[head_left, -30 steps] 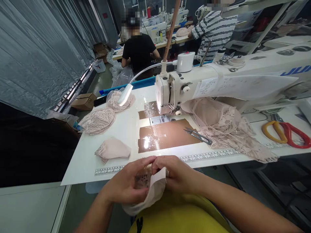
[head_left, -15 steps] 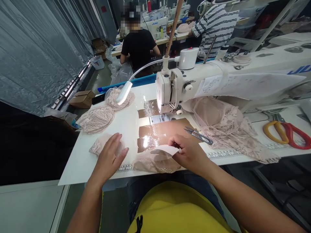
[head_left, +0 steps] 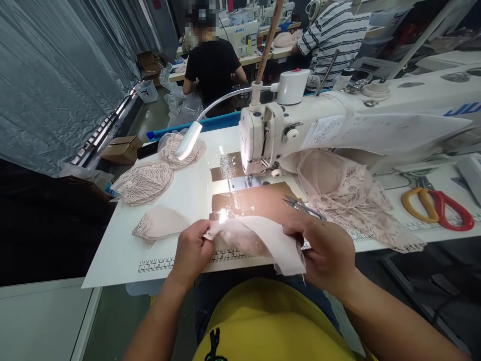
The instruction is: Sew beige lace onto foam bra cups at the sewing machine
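Note:
A pale pink lace fabric piece [head_left: 255,235] is stretched between my hands, just above the table's front edge. My left hand [head_left: 194,250] pinches its left end. Around its right end my right hand [head_left: 325,248] is closed, and a white-pink strip hangs down beside those fingers. Left of my left hand, a small pale fabric piece with a lace tip [head_left: 161,223] lies on the table. Thread snips [head_left: 300,205] rest behind my right hand, partly hidden by it. The sewing machine's needle area [head_left: 250,178] is beyond the held fabric.
Lace piles [head_left: 145,183] lie at the left, under the lamp [head_left: 189,141]. More lace fabric [head_left: 345,195] is bunched right of the machine head [head_left: 259,135], near scissors [head_left: 438,208]. Brown tape [head_left: 248,198] covers part of the table. Two people sit at work beyond.
My left hand has moved right from beside the small fabric piece and gripped the lace fabric. Both hands have lifted it off the table, with the strip now draping at the right.

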The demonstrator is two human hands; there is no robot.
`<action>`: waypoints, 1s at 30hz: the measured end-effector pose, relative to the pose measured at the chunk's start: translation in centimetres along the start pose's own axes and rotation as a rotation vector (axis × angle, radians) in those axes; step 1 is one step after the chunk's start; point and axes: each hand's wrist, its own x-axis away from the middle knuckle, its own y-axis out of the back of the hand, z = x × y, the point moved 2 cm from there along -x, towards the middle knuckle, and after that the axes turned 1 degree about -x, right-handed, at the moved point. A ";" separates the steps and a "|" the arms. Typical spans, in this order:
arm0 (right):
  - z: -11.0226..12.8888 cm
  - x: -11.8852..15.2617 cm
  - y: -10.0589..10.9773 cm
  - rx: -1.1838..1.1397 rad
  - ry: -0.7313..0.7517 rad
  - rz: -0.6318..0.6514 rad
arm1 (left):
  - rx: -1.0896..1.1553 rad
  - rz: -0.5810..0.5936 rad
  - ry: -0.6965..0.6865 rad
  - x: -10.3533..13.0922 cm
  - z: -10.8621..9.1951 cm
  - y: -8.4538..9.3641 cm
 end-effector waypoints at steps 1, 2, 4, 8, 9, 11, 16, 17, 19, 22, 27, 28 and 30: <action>-0.3 -0.1 -0.1 -0.016 -0.047 -0.006 | 0.113 0.103 0.062 0.5 0.0 -0.1; -0.5 -0.2 -0.4 -0.035 -0.095 0.008 | 0.260 0.228 0.117 1.1 -0.2 -0.3; -1.0 -0.4 -1.5 -0.072 -0.190 0.088 | 0.606 0.481 0.166 2.4 -1.1 -0.9; -1.4 -0.4 -3.5 -0.248 -0.326 0.375 | 1.084 0.756 0.015 3.9 -3.6 -1.1; -1.3 -0.4 -3.8 -0.343 -0.336 0.460 | 1.110 0.762 -0.020 3.9 -4.0 -1.1; -1.2 -0.2 -4.5 -0.584 -0.338 0.624 | 1.085 0.729 -0.049 3.6 -4.5 -0.9; -1.1 0.6 -5.7 -1.120 -0.476 0.850 | 0.933 0.488 -0.186 2.0 -4.3 -0.2; -1.2 0.6 -5.7 -1.154 -0.514 0.838 | 0.883 0.417 -0.212 1.6 -4.0 0.1; -1.6 0.6 -5.7 -1.103 -0.540 0.750 | 0.761 0.304 -0.218 0.8 -3.2 0.4; -1.8 0.2 -5.3 -0.862 -0.412 0.581 | 0.577 0.305 -0.142 0.0 -2.3 0.3; -0.7 -0.9 -3.8 -0.501 0.045 0.311 | 0.498 0.483 -0.051 -0.3 -2.3 -2.1; -0.4 -1.0 -3.1 -0.406 0.134 0.244 | 0.523 0.472 -0.035 -0.3 -2.4 -2.6; -0.1 -1.0 -1.5 -0.221 0.255 0.118 | 0.540 0.367 0.022 -0.2 -2.3 -3.1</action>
